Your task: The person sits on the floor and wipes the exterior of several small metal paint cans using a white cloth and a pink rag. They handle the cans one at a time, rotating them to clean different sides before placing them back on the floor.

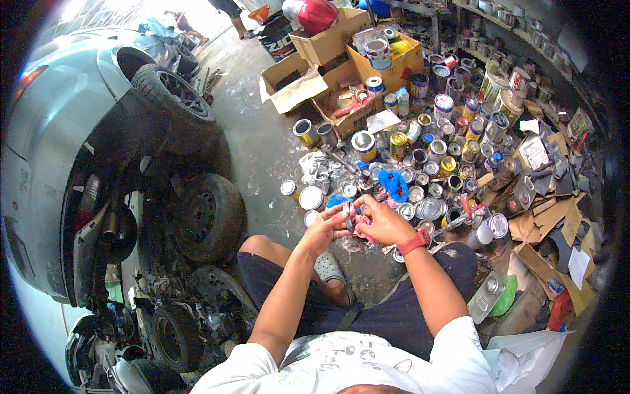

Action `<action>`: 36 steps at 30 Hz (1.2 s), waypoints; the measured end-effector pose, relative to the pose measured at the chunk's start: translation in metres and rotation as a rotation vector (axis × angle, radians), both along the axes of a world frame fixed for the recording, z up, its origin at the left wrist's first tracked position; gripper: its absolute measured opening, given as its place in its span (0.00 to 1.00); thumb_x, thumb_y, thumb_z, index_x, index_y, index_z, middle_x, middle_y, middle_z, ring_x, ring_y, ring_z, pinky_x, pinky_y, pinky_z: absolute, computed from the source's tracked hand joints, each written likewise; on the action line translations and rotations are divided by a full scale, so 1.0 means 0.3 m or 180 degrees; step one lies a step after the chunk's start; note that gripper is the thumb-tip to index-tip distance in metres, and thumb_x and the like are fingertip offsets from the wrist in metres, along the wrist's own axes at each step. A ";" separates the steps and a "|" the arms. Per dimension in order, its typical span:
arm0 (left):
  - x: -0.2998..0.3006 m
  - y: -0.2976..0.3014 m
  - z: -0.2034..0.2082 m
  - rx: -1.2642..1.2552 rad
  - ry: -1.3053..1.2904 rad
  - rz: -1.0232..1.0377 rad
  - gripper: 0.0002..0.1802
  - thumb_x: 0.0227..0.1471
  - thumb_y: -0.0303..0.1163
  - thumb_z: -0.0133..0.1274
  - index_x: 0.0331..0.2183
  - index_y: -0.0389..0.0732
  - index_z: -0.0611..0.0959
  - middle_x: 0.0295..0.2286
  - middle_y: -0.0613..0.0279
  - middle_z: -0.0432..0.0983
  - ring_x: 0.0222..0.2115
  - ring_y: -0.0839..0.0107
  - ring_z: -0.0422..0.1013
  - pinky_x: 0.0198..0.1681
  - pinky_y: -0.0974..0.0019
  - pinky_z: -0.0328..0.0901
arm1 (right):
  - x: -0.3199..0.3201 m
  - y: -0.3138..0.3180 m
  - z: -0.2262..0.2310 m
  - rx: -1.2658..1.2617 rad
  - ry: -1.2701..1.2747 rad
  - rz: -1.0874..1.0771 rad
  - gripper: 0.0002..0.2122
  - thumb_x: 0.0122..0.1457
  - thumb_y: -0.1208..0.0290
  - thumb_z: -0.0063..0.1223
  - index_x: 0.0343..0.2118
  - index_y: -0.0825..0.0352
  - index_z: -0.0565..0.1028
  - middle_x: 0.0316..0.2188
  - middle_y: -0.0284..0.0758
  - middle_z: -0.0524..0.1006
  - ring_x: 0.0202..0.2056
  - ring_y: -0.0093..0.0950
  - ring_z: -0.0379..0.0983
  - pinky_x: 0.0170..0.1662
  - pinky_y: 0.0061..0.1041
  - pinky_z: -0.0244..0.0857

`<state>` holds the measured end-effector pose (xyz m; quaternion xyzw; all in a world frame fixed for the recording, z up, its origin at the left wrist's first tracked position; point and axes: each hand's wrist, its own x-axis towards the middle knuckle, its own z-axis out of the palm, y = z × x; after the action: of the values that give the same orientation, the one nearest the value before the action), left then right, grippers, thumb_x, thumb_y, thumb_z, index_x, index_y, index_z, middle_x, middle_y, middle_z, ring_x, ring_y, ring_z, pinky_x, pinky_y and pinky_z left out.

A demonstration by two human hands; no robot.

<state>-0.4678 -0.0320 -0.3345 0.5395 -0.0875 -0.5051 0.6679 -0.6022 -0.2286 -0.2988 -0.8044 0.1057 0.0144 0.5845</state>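
In front of my knees, my left hand [321, 231] and my right hand [386, 224] meet with fingers curled round a small grey and pink piece [350, 220]. My fingers cover much of it, so its kind does not show. My right wrist carries a red watch [415, 241]. Just beyond the hands lies a crumpled blue glove or cloth [394, 185]. A lidded white tub [312, 197] stands to the left of them, and a wide, flat can [430, 209] to the right.
Many paint cans [443, 105] crowd the floor ahead and right. Open cardboard boxes [361, 118] stand farther off. On the left are a silver car [59, 131] and loose wheels [207, 220]. Torn cardboard [541, 223] lies at right. Other people's legs [237, 25] appear far back.
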 end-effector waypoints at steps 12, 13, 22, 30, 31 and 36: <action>0.027 -0.066 0.043 -0.0181 0.0180 0.0156 0.36 0.62 0.37 0.63 0.65 0.36 0.68 0.51 0.56 0.78 0.44 0.66 0.81 0.45 0.59 0.79 | -0.012 -0.012 -0.058 -0.0334 -0.0719 -0.0242 0.25 0.58 0.77 0.60 0.59 0.62 0.66 0.46 0.48 0.84 0.42 0.40 0.82 0.43 0.38 0.75; 0.031 -0.080 0.047 0.0078 0.0049 0.0352 0.40 0.61 0.36 0.64 0.67 0.35 0.66 0.52 0.56 0.77 0.44 0.67 0.80 0.45 0.59 0.79 | -0.006 -0.024 -0.051 -0.0422 -0.0635 -0.0212 0.24 0.59 0.76 0.59 0.59 0.63 0.66 0.45 0.49 0.84 0.44 0.46 0.82 0.44 0.41 0.74; 0.184 -0.241 -0.048 0.0497 -0.0874 0.0855 0.43 0.55 0.41 0.69 0.68 0.45 0.70 0.62 0.50 0.70 0.57 0.58 0.73 0.57 0.54 0.71 | 0.064 -0.124 -0.162 0.1514 -0.1151 -0.1897 0.21 0.63 0.86 0.55 0.60 0.67 0.73 0.43 0.33 0.82 0.43 0.23 0.81 0.49 0.25 0.75; 0.773 -0.492 -0.323 0.1995 -0.3540 0.0782 0.45 0.42 0.45 0.72 0.61 0.39 0.79 0.52 0.39 0.81 0.51 0.51 0.80 0.56 0.54 0.71 | 0.018 -0.178 -0.137 0.2799 -0.1113 -0.2972 0.22 0.66 0.82 0.58 0.62 0.69 0.70 0.55 0.36 0.78 0.54 0.25 0.76 0.59 0.29 0.70; 0.856 -0.515 -0.355 0.2244 -0.3716 0.0742 0.44 0.42 0.45 0.72 0.60 0.39 0.80 0.52 0.39 0.81 0.52 0.49 0.79 0.58 0.52 0.71 | 0.015 -0.177 -0.126 0.2823 -0.1037 -0.3045 0.23 0.66 0.82 0.58 0.63 0.70 0.69 0.56 0.36 0.77 0.55 0.26 0.76 0.60 0.29 0.69; 1.136 -0.662 -0.500 0.2944 -0.4046 0.0438 0.44 0.41 0.46 0.67 0.60 0.39 0.77 0.52 0.40 0.80 0.55 0.48 0.75 0.61 0.52 0.68 | -0.005 -0.190 -0.046 0.2800 -0.0784 -0.3438 0.25 0.66 0.85 0.53 0.66 0.72 0.65 0.59 0.40 0.75 0.57 0.30 0.74 0.62 0.32 0.67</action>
<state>-0.1270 -0.2305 -0.4845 0.9521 -0.1999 -0.0425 0.2274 -0.6038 -0.2857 -0.3128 -0.3245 0.4074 -0.3273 0.7884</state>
